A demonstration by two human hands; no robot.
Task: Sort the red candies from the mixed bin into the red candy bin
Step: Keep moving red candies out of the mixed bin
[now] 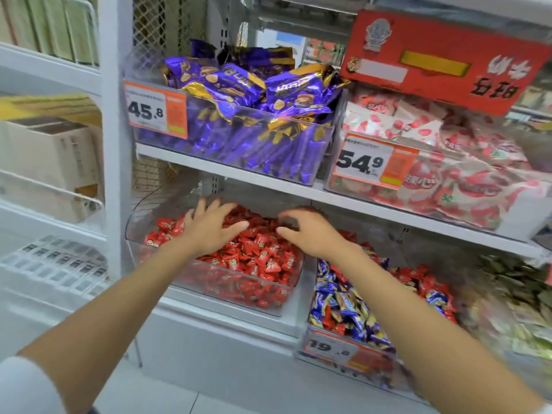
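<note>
A clear bin (233,297) on the lower shelf is full of red candies (260,258). To its right stands the mixed bin (331,351), holding blue, gold and red candies (352,309). My left hand (209,228) hovers over the red pile with its fingers spread and nothing in them. My right hand (310,231) is over the right rear part of the red bin, fingers curled downward. The view is blurred, and I cannot see whether that hand holds a candy.
The shelf above carries a bin of purple packets (239,115) and a bin of white-and-red packets (442,162), with a red sign (442,61) hanging over it. Its edge (268,180) sits close over both hands. White racks (50,174) stand to the left.
</note>
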